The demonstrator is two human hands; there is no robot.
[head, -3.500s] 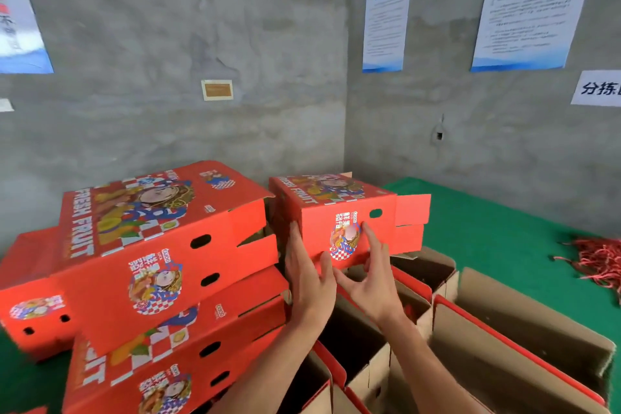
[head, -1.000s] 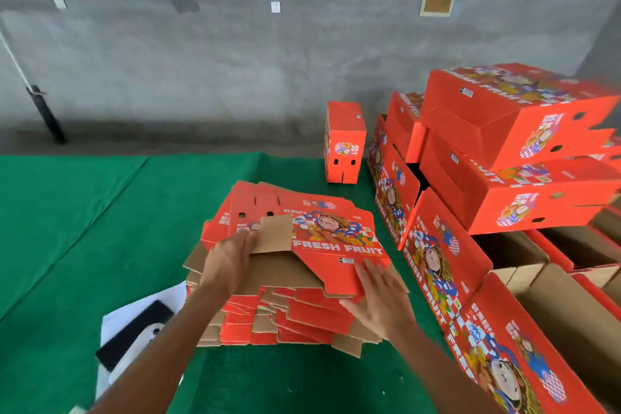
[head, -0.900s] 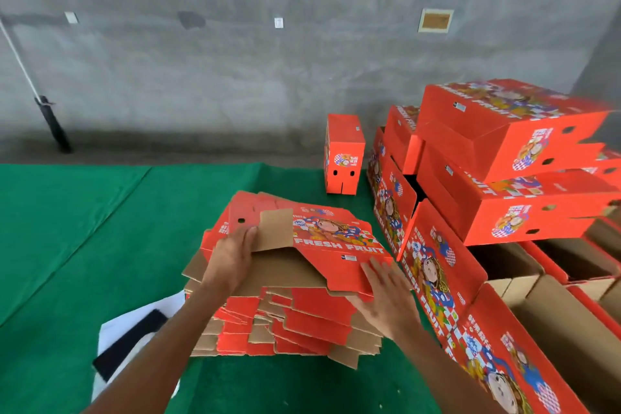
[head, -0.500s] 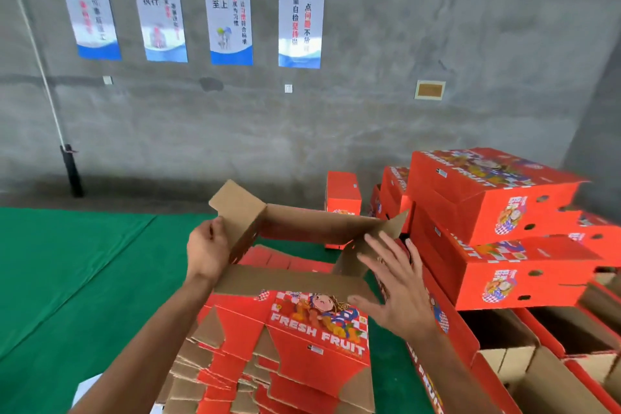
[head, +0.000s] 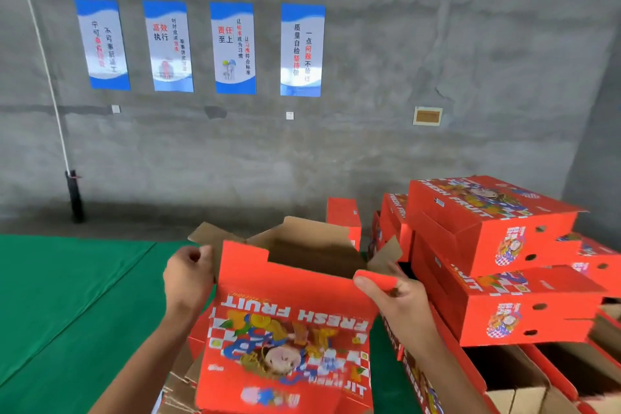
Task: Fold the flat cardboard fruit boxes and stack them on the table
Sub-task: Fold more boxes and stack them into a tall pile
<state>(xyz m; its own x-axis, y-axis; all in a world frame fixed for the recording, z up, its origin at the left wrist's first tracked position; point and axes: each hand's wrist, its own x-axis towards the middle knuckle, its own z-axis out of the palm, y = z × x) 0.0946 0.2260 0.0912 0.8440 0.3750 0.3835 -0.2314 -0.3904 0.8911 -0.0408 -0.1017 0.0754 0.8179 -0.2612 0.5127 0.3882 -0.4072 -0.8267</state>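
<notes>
- Half-opened box point(head: 285, 329) is held up near centre, above the green table cover point(head: 67, 296); printed red panel faces the camera, "FRESH FRUIT" reads upside down, brown inside shows at the top w/ flaps sticking up.
- Left hand point(head: 186, 279) on the box's left edge, fingers curled round the cardboard there, gripping it.
- Right hand point(head: 400, 302) at the box's upper right corner, thumb on top of a small red flap, fingers curled under – pinching that flap.
- Flat box pile point(head: 178, 386) lies under the held box, near left; only edges & brown bits visible, rest hidden.
- Folded boxes stack point(head: 497, 262) stands right of the held box, several red boxes piled, printed tops & side holes showing.
- One small red box point(head: 342, 218) stands alone at the far side, near the wall, partly behind the held box's flaps.
- Open brown-lined boxes point(head: 537, 376) at near right, below the stack.
- Grey concrete wall point(head: 369, 111) far back w/ four blue-white posters point(head: 232, 47) in a row.
- White rope point(head: 43, 54) runs down the wall at left to a dark post point(head: 74, 195).
</notes>
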